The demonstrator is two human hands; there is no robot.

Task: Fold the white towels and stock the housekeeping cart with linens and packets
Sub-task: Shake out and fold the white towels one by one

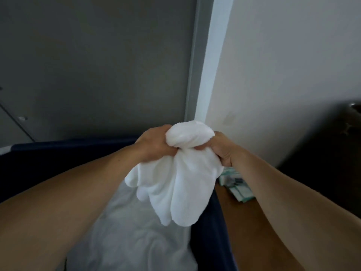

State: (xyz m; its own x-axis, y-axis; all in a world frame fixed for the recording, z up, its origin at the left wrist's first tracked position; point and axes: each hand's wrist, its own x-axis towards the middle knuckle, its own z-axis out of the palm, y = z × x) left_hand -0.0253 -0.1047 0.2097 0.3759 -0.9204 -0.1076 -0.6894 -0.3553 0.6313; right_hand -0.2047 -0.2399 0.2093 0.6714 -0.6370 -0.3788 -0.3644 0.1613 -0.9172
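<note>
Holding one bunched white towel [175,173] mid-scene above the navy linen bin [211,231], left hand [154,143] and right hand [220,149] each with fingers curled tight into its top, probably to shake it open for folding; pale green packets [236,188] lie right on a wooden surface [244,231]

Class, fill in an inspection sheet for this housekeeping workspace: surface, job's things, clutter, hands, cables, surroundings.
Surface: brown shelf beside a dark blue bin.
Job's things: white towel bunched, held above white linen in the bin; packets lying on the shelf.
Clutter: nothing seen.
Grippers: left hand and right hand both grip the towel's top.
Cables: nothing seen.
Surroundings: grey door, white wall.
</note>
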